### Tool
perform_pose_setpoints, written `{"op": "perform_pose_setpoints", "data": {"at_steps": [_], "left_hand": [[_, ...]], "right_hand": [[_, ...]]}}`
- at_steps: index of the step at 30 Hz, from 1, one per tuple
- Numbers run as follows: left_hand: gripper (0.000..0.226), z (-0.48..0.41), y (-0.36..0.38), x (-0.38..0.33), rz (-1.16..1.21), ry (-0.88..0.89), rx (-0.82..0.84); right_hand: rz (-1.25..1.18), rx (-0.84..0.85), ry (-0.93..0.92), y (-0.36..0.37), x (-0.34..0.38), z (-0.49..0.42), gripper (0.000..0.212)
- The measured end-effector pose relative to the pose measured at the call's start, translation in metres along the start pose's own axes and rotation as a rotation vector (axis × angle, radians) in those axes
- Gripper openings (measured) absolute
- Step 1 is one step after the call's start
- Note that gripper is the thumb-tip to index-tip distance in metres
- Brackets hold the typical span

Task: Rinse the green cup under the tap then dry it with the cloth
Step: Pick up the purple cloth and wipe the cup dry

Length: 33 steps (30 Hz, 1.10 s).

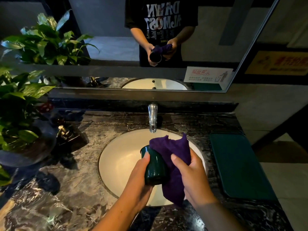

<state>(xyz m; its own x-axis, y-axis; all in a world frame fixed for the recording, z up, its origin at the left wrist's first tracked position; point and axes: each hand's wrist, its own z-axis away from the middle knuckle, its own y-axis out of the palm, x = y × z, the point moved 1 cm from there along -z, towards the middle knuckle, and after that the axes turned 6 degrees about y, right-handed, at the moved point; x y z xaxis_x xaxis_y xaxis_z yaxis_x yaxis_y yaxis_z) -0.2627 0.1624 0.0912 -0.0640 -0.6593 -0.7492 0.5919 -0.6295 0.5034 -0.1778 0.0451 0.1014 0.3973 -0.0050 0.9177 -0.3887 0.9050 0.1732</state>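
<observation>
Over the white sink basin (120, 157), my left hand (139, 177) grips the dark green cup (154, 167), which is tilted with its mouth pointing up and away to the left. My right hand (193, 177) holds a purple cloth (173, 147) against the cup's right side; the cloth drapes over the cup's upper part and hangs down below my palm. The chrome tap (152, 119) stands behind the basin, and I see no water running from it.
A dark marble counter (66, 189) surrounds the basin. Leafy plants in a glass bowl (21, 124) stand at the left. A dark green tray (240, 164) lies on the counter at the right. A mirror (116, 47) behind the tap reflects the hands, cup and cloth.
</observation>
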Motion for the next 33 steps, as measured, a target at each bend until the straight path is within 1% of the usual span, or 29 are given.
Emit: {"op": "perform_pose_setpoints", "data": {"at_steps": [4, 7, 10, 12, 14, 16, 17, 20, 22, 23, 25, 26, 28, 29, 31, 32, 33], "left_hand": [[0.040, -0.004, -0.005, -0.002, 0.060, 0.008, -0.067], [0.041, -0.004, -0.012, 0.000, 0.094, -0.009, -0.076], [0.039, -0.005, -0.015, 0.004, 0.123, -0.019, -0.093], [0.038, -0.007, -0.017, 0.006, 0.123, -0.033, -0.118], [0.036, -0.007, -0.020, 0.010, 0.129, -0.062, -0.138], [0.034, -0.006, -0.023, 0.014, 0.151, -0.080, -0.151], [0.034, -0.006, -0.025, 0.016, 0.170, -0.083, -0.155], [0.040, -0.006, -0.029, 0.018, 0.197, -0.059, -0.148], [0.043, -0.007, -0.029, 0.018, 0.196, -0.040, -0.115], [0.042, -0.007, -0.028, 0.017, 0.195, -0.035, -0.103], [0.043, -0.007, -0.028, 0.017, 0.192, -0.043, -0.099], [0.045, -0.008, -0.027, 0.019, 0.188, -0.055, -0.102], [0.049, -0.007, -0.026, 0.023, 0.178, -0.078, -0.108], [0.048, -0.006, -0.024, 0.026, 0.177, -0.092, -0.104], [0.045, -0.004, -0.023, 0.031, 0.181, -0.126, -0.099], [0.045, -0.003, -0.023, 0.032, 0.182, -0.138, -0.097], [0.047, -0.002, -0.023, 0.034, 0.179, -0.148, -0.094]], "right_hand": [[-0.015, 0.021, 0.091, -0.002, -0.011, 0.011, 0.027], [-0.170, -0.016, 0.206, -0.013, -0.015, 0.012, 0.024], [-0.296, -0.059, 0.373, -0.026, -0.026, 0.008, 0.024], [-0.384, -0.127, 0.513, -0.036, -0.038, 0.010, 0.028], [-0.484, -0.199, 0.662, -0.045, -0.047, 0.017, 0.036], [-0.573, -0.198, 0.750, -0.054, -0.052, 0.024, 0.046], [-0.619, -0.168, 0.732, -0.058, -0.051, 0.026, 0.050], [-0.684, 0.000, 0.538, -0.072, -0.029, 0.032, 0.048], [-0.677, 0.040, 0.433, -0.084, -0.015, 0.033, 0.049], [-0.669, 0.047, 0.401, -0.087, -0.012, 0.034, 0.051], [-0.686, 0.052, 0.441, -0.091, -0.022, 0.036, 0.047], [-0.693, 0.050, 0.470, -0.092, -0.031, 0.035, 0.042], [-0.651, -0.033, 0.498, -0.093, -0.054, 0.033, 0.036], [-0.633, -0.072, 0.500, -0.097, -0.064, 0.032, 0.042], [-0.606, -0.131, 0.483, -0.108, -0.076, 0.033, 0.077], [-0.592, -0.153, 0.457, -0.112, -0.076, 0.035, 0.080], [-0.549, -0.193, 0.422, -0.119, -0.074, 0.036, 0.068]]}}
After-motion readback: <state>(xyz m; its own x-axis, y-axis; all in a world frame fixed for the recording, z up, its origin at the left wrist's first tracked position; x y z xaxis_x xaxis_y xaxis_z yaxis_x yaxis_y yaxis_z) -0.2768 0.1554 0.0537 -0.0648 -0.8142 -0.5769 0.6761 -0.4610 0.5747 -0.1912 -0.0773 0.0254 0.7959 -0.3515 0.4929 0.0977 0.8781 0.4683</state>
